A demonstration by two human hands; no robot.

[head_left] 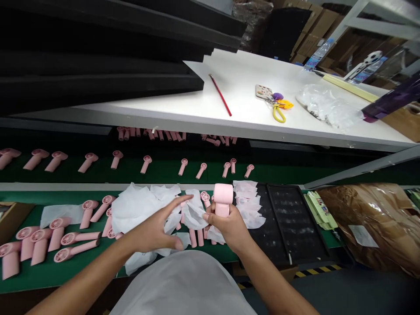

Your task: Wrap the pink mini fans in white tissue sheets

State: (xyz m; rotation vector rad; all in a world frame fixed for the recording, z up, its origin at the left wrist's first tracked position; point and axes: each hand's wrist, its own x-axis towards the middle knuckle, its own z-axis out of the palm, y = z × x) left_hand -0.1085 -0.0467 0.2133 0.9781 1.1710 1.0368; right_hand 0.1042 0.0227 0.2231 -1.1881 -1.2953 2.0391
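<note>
My right hand [228, 223] is closed around the handle of a pink handheld fan [223, 194], its round head pointing up. The thumb of that hand also touches a thin white wrapping sheet [196, 215]. To the left, my left hand [157, 229] has its fingers and thumb spread beside the sheet, with nothing gripped in it. A heap of white sheets [134, 208] lies beyond the left hand. Several more pink fans [193, 237] rest on the green bench below and between the hands, partly hidden by paper.
Loose pink fans [41, 240] lie at the left on the green bench [108, 262]. Others line a dark green belt [167, 175] behind. A black tray [285, 218] with wrapped pieces [247, 203] stands at right, near a brown plastic-covered bundle [364, 218]. Above is a white shelf [183, 105].
</note>
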